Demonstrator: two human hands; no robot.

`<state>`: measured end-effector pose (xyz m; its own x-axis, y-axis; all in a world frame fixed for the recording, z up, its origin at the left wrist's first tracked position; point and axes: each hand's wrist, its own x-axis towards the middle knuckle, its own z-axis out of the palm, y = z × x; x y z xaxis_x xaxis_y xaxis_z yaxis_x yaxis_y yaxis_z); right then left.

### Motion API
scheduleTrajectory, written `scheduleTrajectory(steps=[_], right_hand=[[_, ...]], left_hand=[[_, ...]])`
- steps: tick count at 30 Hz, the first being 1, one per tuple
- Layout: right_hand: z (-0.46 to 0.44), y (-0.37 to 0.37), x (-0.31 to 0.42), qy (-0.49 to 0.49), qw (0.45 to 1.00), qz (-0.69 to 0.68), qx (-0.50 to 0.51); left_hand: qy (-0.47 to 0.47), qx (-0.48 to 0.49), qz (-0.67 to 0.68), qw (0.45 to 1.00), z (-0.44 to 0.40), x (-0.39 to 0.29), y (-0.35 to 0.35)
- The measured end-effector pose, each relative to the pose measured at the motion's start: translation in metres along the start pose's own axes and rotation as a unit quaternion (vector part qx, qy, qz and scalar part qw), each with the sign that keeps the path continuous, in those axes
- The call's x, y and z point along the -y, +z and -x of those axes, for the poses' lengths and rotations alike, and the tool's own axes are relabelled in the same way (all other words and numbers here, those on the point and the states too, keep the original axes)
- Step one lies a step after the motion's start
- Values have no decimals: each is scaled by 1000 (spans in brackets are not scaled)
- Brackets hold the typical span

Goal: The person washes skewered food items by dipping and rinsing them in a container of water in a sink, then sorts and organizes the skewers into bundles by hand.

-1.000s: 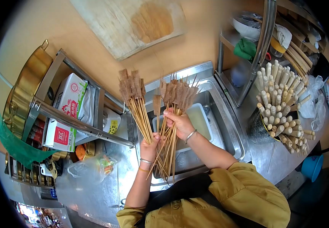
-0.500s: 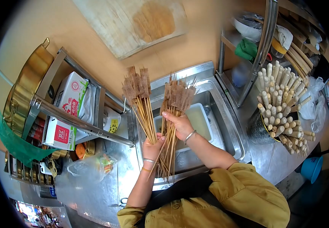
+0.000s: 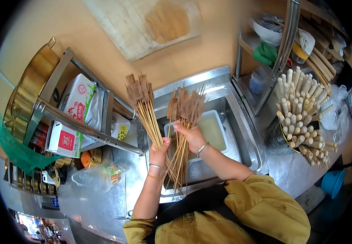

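My left hand (image 3: 158, 153) is closed round a bundle of skewers (image 3: 140, 90) with flat brown pieces of food at their upper ends. A second bundle of skewers (image 3: 189, 109), tipped with the same brown pieces, is in the grip of my right hand (image 3: 190, 136). The bare sticks of both bundles slant down and cross below my hands. Both bundles are over a steel sink (image 3: 247, 140). In the sink, behind my right hand, lies a white tray (image 3: 221, 129) with cloudy liquid. My fingers partly hide the sticks.
At right stands a black container (image 3: 274, 140) packed with thick wooden-handled sticks (image 3: 302, 112). A metal shelf (image 3: 92, 129) with cardboard boxes (image 3: 65, 139) is at left, beside a brass pot (image 3: 33, 93). A plastic bag (image 3: 98, 175) lies on the steel counter (image 3: 90, 203). A shelf post (image 3: 279, 61) rises at upper right.
My left hand and its bundle have shifted slightly left and up, widening the gap between the food ends. One skewer now stands a little apart at the left of the right bundle.
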<state>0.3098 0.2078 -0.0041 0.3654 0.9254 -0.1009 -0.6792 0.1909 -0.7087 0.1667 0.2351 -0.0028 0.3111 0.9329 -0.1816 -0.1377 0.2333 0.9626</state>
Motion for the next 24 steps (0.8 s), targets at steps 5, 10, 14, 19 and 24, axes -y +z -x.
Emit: scheduleTrajectory(steps=[5, 10, 14, 19, 24], right_hand=[[4, 3, -11, 15, 999, -22, 36], [-1, 3, -10, 35, 998, -60, 6], [-6, -7, -4, 47, 996, -74, -3], [-15, -12, 14, 31, 999, -26, -20], [-19, -8, 20, -10, 996, -37, -81]], left_hand=[[-7, 30, -2, 1000, -10, -8, 7], [-35, 57, -16, 998, -7, -4, 13], [-15, 101, 19, 995, -12, 6, 5], [7, 170, -46, 984, -1, -3, -6], [-18, 226, -156, 961, 8, -3, -9]])
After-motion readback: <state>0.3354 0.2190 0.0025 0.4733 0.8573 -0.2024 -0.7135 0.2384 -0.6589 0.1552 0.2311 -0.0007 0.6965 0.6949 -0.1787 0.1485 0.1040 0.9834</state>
